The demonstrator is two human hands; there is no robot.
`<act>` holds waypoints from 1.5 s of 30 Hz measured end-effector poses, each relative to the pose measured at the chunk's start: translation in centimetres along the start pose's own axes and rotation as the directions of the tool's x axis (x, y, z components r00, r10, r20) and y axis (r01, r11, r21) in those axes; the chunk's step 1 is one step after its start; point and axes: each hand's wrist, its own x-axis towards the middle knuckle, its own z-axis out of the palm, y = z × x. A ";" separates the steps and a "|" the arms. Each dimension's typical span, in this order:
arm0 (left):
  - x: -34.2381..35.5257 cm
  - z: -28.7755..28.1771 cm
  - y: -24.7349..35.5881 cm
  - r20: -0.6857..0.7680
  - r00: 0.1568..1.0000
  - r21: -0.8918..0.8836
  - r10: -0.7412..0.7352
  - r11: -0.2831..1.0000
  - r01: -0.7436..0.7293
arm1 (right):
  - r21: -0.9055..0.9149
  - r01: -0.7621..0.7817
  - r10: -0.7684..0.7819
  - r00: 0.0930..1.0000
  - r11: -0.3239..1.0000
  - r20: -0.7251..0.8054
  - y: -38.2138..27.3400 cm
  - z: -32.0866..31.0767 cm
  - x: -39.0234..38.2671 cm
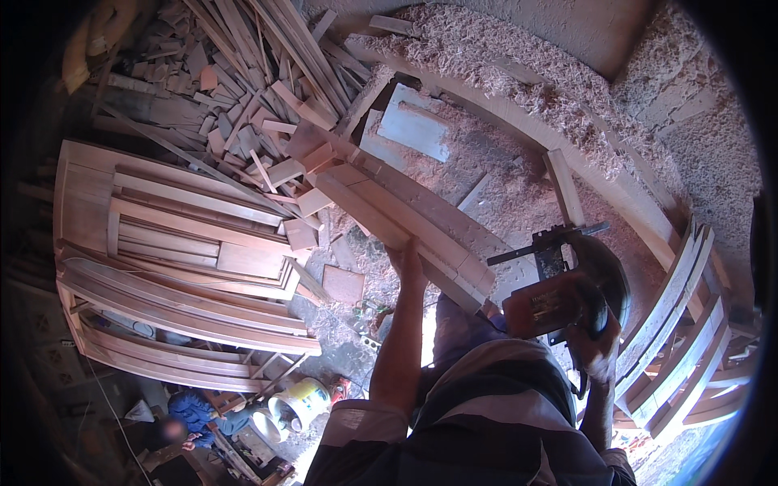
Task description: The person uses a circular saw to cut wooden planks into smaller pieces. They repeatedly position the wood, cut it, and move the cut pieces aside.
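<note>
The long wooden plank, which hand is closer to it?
Left. The left hand rests on the long wooden plank; the right hand is off to its right, gripping the power saw.

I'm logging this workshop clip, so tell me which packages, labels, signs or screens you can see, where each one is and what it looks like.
Label: on the side of the power saw held in the right hand, a small pale rectangular plate on the orange-brown body.
Container: a yellow and white bucket lying on its side on the floor, lower middle, left of the person's left arm.
No signs or screens show.
</note>
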 end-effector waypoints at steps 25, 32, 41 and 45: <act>-22.7 7.3 -1.6 0.881 0.471 0.442 -0.043 0.430 -0.788 | -0.541 0.369 -0.404 0.913 0.756 0.059 4.3 -0.1 -0.1; -21.2 9.5 -9.9 0.912 0.406 0.404 0.051 0.049 -0.913 | -0.584 0.427 -0.399 0.898 0.690 0.185 7.3 1.9 -0.1; -22.5 5.4 -14.9 0.942 0.335 0.336 0.013 -0.028 -0.942 | -0.654 0.444 -0.438 0.879 0.613 0.186 8.8 6.2 -1.9; -20.8 3.5 -14.4 0.987 0.162 0.164 -0.023 0.167 -0.972 | -0.712 0.370 -0.358 0.917 0.597 0.176 9.1 8.2 -3.5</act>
